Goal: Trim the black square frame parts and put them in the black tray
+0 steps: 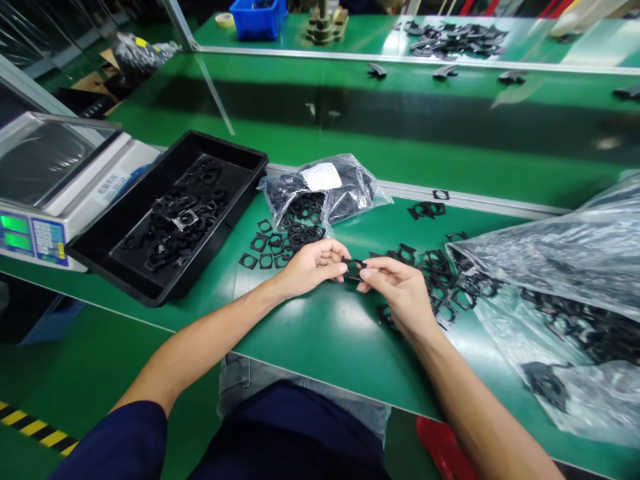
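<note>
A small black plastic ring-shaped part (354, 268) is pinched between both hands above the green table. My left hand (320, 265) is closed, thumb and fingers gripping the part's left side. On its right side, my right hand (395, 287) grips it the same way. Left of my left hand lie loose black square frames with round holes (259, 243). A pile of black rings (305, 230) spills from a clear bag (345, 190) with a white label. Beside and behind my right hand, more black parts (440, 280) are scattered.
A black tray (240, 157) holding many black parts stands at left, against a weighing scale (60, 193) with green displays. A large clear bag (550, 247) of black parts fills the right side. Past the metal rail (480, 207) are a blue bin (256, 20) and curved black parts (455, 40).
</note>
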`<state>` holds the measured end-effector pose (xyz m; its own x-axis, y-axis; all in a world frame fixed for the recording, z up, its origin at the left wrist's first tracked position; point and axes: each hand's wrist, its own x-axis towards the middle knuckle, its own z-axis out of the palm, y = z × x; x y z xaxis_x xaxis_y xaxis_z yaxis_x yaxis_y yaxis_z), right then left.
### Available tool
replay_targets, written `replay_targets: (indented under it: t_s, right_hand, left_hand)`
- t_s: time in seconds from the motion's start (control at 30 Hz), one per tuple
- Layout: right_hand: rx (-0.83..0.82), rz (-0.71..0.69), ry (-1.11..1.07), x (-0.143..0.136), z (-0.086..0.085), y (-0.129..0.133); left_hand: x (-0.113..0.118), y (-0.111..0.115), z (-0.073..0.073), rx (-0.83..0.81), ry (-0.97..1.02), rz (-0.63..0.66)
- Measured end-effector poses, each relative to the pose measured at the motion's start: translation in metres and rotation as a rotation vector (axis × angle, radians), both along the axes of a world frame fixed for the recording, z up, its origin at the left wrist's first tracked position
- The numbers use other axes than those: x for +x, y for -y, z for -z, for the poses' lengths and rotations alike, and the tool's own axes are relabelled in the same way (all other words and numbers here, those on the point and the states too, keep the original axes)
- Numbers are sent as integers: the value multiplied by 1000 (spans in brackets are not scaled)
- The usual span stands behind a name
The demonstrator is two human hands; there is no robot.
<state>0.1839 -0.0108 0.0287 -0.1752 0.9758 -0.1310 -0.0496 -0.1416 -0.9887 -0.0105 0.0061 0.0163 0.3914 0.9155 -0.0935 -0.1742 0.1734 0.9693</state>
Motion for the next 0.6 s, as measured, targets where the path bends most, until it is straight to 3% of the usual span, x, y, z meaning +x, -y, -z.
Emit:
replay_targets:
  t_s: [0.37, 0.6]
  right_hand:
    - [153, -175, -48, -1, -3, 3]
    - [243, -94, 89, -1, 1, 5]
  left_hand:
    - [0, 0, 8, 92, 22, -22]
    - [1, 1, 8, 144, -26, -48]
